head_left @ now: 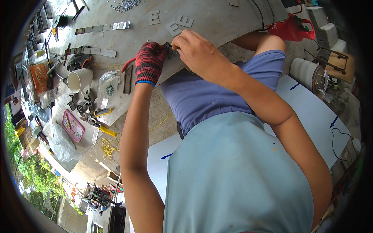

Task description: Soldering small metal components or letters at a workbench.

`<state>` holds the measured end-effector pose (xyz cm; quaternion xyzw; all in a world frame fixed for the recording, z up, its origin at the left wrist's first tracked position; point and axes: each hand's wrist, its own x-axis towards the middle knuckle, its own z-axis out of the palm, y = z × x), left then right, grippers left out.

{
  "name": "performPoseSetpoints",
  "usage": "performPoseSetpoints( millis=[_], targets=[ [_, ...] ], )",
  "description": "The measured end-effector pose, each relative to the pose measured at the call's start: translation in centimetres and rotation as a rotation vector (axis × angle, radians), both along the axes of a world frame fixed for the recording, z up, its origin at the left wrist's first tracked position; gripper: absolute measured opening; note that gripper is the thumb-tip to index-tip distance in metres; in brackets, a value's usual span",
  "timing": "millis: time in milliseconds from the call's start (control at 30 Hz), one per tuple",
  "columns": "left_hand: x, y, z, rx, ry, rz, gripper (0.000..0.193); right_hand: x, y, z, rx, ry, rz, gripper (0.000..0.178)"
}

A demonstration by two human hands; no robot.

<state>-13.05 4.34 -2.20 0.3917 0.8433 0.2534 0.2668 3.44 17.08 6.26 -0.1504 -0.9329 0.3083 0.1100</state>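
My left hand, in a red and black knit glove, grips a tool with red handles at the near edge of a grey worktable. My bare right hand pinches a small grey metal piece right beside the glove; the two hands meet on it. Cut-out grey metal letter shapes lie on the table just beyond the hands. The tool's jaws are hidden behind the glove.
Metal strips and a pile of small shiny bits lie farther out. At left are a white mug, plastic bags, yellow-handled pliers and a pink case. A red container and a white board are at right.
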Motion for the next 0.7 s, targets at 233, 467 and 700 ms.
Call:
performPoseSetpoints(
  millis=[233,467,700],
  targets=[
    [-0.34,-0.18,-0.37,-0.021,-0.009,-0.015,0.020,-0.17,-0.05,-0.36,-0.010,0.020,-0.007,0.017],
    [-0.31,-0.08,-0.56,-0.028,-0.020,-0.004,0.021,-0.08,0.03,0.26,-0.044,0.035,-0.022,0.016],
    [-0.09,0.00,-0.07,-0.015,-0.038,0.025,0.019,0.38,-0.31,0.03,-0.041,0.026,-0.032,0.015]
  ],
)
